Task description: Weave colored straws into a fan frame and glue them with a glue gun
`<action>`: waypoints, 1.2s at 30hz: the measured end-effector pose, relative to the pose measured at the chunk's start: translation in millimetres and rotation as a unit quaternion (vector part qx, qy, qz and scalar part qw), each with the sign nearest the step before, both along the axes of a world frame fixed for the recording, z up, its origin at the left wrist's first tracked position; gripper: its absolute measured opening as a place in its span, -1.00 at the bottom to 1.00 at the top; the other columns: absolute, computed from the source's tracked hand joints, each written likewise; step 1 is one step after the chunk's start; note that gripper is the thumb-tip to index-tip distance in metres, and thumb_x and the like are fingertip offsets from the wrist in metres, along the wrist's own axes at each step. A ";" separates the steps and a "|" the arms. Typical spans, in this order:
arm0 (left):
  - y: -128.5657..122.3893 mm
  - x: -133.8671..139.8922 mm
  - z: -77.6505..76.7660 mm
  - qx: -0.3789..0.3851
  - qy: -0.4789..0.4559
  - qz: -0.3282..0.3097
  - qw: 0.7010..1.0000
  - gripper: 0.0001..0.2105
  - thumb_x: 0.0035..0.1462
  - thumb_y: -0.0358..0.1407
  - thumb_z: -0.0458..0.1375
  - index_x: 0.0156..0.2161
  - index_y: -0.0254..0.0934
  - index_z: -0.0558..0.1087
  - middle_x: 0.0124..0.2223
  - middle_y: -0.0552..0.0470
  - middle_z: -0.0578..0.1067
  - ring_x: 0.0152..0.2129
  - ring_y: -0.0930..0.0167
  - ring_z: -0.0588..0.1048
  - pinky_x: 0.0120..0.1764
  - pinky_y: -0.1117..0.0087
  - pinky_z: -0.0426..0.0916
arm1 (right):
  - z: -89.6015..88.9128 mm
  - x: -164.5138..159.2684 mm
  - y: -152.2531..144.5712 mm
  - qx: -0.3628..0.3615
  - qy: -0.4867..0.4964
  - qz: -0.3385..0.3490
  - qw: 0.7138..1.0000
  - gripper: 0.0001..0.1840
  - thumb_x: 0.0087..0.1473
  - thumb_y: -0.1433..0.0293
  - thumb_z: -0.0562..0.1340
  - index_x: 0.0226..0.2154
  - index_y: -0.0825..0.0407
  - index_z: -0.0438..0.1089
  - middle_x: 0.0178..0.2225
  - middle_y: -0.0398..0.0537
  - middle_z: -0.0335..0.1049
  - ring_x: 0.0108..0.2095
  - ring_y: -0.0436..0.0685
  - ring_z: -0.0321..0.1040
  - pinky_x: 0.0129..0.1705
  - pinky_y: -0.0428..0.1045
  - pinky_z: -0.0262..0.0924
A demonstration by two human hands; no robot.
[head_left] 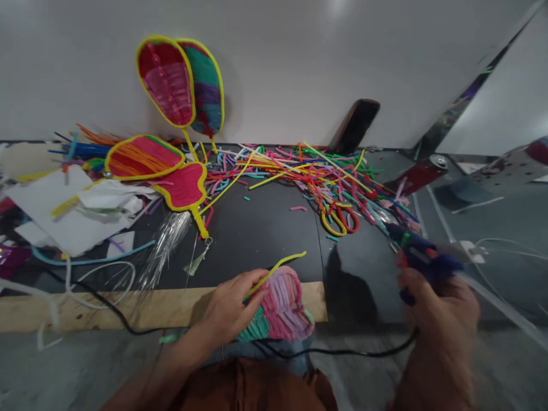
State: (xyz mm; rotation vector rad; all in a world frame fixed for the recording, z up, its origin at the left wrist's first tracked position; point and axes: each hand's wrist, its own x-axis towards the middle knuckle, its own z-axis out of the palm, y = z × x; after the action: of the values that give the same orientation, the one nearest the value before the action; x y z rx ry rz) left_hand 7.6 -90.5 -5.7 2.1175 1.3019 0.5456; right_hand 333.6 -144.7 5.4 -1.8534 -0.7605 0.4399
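My left hand [233,305] is closed, pinching a yellow pipe cleaner [287,260] whose free end points up and to the right. Under and beside those fingers is a panel of pipe cleaners [285,311] in pink, lilac and green, close against my lap at the table's front edge. Its left part is hidden by the hand. Off to the right, my right hand [440,311] is wrapped round a dark blue hot glue gun [428,254], slightly blurred, with its nozzle pointing up and left. A long translucent glue stick [500,302] sticks out of its back.
A tangle of pipe cleaners [282,165] lies along the wall, with scissors [340,220] in front. Finished yellow-edged fans [166,83] lean at the left. A phone [355,125] and a red can [422,174] stand behind. A black cord [342,353] crosses my lap.
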 end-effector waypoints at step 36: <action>1.3 4.6 -1.8 0.066 -0.060 -0.028 0.996 -0.80 0.20 -0.44 0.05 -0.08 -0.23 0.39 -0.13 -0.03 0.41 -0.16 0.41 0.46 -0.08 0.40 0.43 | 17.8 -68.0 5.3 -0.033 -0.128 0.537 0.833 -0.75 0.20 0.35 0.12 -0.07 0.03 0.33 -0.17 0.05 0.51 -0.27 0.10 0.50 -0.23 -0.08 0.39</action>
State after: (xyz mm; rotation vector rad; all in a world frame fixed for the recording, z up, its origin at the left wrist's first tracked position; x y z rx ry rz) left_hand 12.2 -89.3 -7.5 2.1843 1.1660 0.7416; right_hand 265.7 -139.3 23.2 -1.3867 -1.9957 0.9253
